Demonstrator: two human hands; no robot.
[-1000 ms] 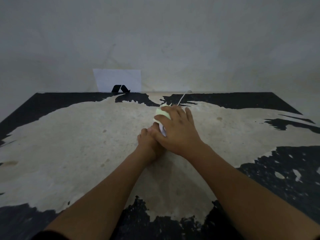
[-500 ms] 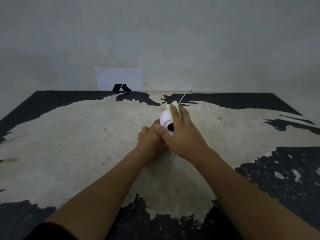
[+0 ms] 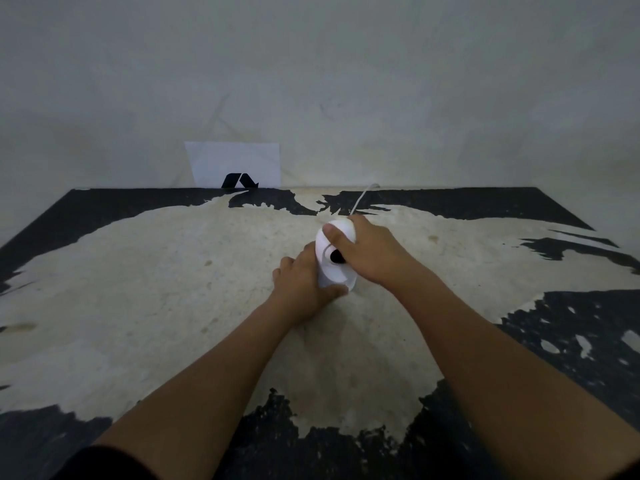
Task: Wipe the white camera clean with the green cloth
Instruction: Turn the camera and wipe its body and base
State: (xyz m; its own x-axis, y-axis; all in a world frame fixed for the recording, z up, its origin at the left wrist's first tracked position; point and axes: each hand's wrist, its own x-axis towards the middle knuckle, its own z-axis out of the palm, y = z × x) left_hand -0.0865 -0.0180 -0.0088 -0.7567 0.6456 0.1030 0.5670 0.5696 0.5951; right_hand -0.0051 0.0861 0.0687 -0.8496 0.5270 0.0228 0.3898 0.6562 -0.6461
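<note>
The white camera (image 3: 332,271), rounded with a black lens facing me, stands on the worn table (image 3: 173,289) at mid-distance. My left hand (image 3: 299,289) grips its base from the left and front. My right hand (image 3: 375,252) wraps around its right side, thumb across the top of the head. The green cloth (image 3: 344,224) is almost wholly hidden under that hand; only a pale edge shows at the top of the camera. A thin white cable (image 3: 362,197) runs from the camera to the table's back edge.
A white card with a black mark (image 3: 235,164) leans against the grey wall at the back left. The tabletop is beige where its black coating has worn off, with black patches along the edges. Both forearms stretch in from below.
My right hand slid off the camera's front and top to its right side, uncovering the lens and body. The cloth went from visible on top to nearly hidden. The left hand stayed at the base.
</note>
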